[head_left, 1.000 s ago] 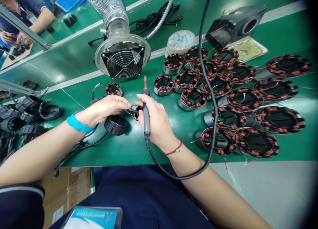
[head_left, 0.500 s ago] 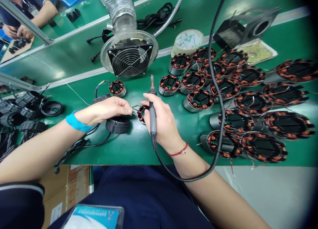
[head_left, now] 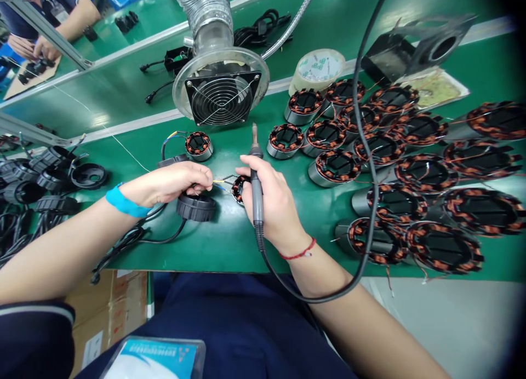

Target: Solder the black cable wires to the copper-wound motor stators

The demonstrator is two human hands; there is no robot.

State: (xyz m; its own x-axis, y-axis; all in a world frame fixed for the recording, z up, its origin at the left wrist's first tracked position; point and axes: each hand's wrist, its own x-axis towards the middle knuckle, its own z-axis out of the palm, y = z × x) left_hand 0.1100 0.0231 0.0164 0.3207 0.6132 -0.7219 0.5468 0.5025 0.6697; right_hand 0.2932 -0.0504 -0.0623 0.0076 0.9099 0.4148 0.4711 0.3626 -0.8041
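My right hand (head_left: 269,201) is closed round the grey handle of a soldering iron (head_left: 257,198), its tip pointing away from me. Under those fingers lies a small copper-wound stator (head_left: 238,189), mostly hidden by the hand. My left hand (head_left: 184,181) pinches thin yellow and blue wires (head_left: 221,183) that run to this stator. Just below the left hand sits a round black plastic housing (head_left: 196,207) with a black cable. Behind it, another stator (head_left: 199,145) with coloured wires stands beside a second black housing (head_left: 172,161), partly covered by my left hand.
Many copper-wound stators (head_left: 337,167) fill the right side. A fume extractor fan (head_left: 222,98) hangs over the back of the bench, near a tape roll (head_left: 320,67). Black housings (head_left: 88,175) and cables crowd the left. A soldering iron cord (head_left: 372,204) loops across my right. A co-worker's hands (head_left: 45,49) show at upper left.
My left hand has drawn slightly left, away from the stator, and more of the wires shows between them. The soldering iron stays in my right hand. The whole view has shifted a little.
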